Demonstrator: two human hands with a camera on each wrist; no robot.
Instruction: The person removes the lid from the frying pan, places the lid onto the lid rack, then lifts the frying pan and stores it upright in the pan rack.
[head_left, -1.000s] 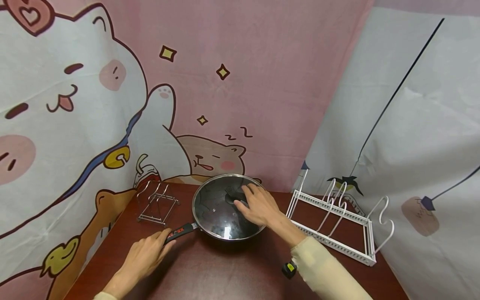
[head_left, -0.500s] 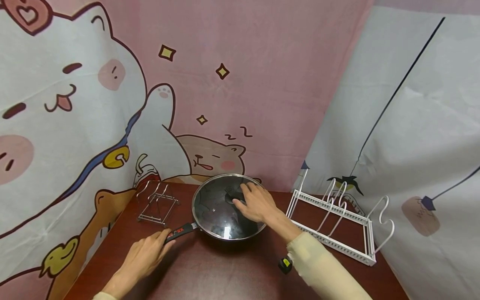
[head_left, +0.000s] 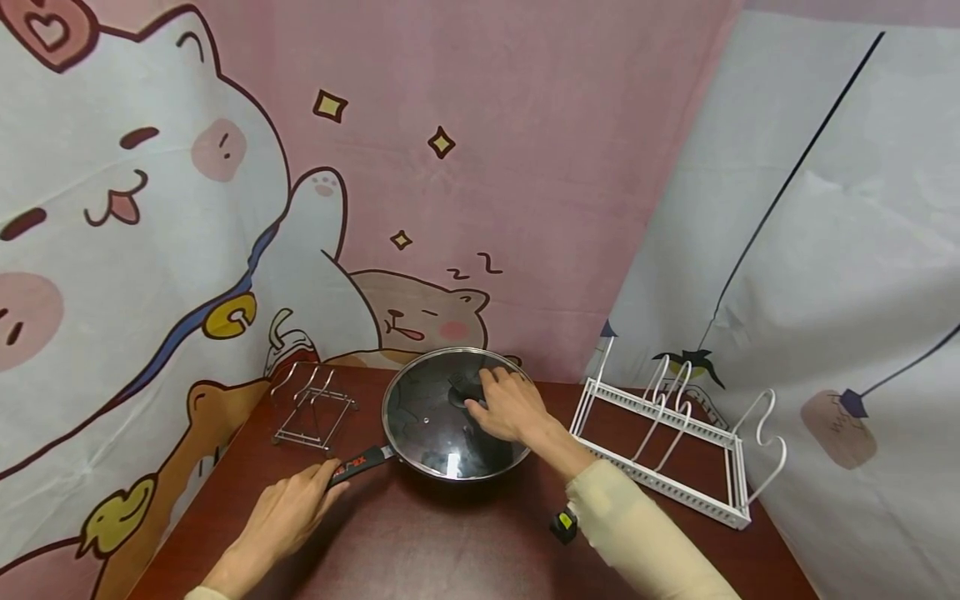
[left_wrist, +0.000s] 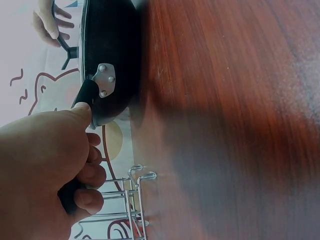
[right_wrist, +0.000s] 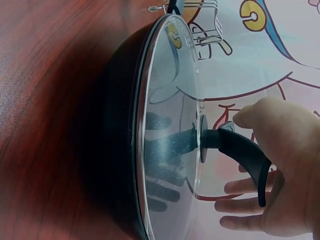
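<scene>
Since 1 second ago, we see the left hand [head_left: 288,508] and, on the table [head_left: 435,546], the pan [left_wrist: 112,32] stay put; the right sleeve [head_left: 641,533] shifts slightly left. The left hand is clamped on the handle [head_left: 367,460]; the right hand [head_left: 516,408] has thumb and fingers apart around the knob [right_wrist: 240,147]. We cannot tell whether they touch it.

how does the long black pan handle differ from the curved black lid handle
The long black pan handle juts sideways from the dark round pan; the curved black lid handle rises from the clear glass lid. The pan handle bears red lettering; the lid handle shows none. Both are black.
</scene>
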